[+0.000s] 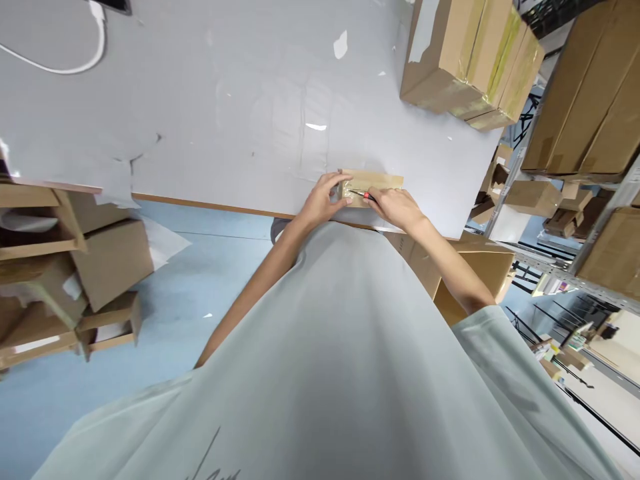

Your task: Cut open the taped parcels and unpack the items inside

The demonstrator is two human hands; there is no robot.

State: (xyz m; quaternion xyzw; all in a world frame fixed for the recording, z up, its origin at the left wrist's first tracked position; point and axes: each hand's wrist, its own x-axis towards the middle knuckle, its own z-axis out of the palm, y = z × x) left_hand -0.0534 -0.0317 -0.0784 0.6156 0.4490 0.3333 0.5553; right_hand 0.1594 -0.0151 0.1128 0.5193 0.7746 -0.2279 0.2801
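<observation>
An oblong tan box (377,179), glossy at its left end, is lying at the worktop's (225,140) near edge. The left hand (321,199), half open, is gripping that end; the right hand (399,206) is clasping a red-and-black tool (367,195).

The small box (375,180) lies on the table (225,120) at its near edge, right of centre. The left hand (323,199) is at the box's left end; the right hand (397,208) is over its right part, with the cutter (367,195) between them, above the box. Taped boxes (473,63) stand at the table's far right, a cable (75,71) lies far left, and paper scraps (341,45) lie between. Cartons (120,263) sit on the floor (225,287) at left; an open carton (480,267) is below the table's near right corner. Farther right, shelving (555,263) holds large boxes (583,100).
</observation>
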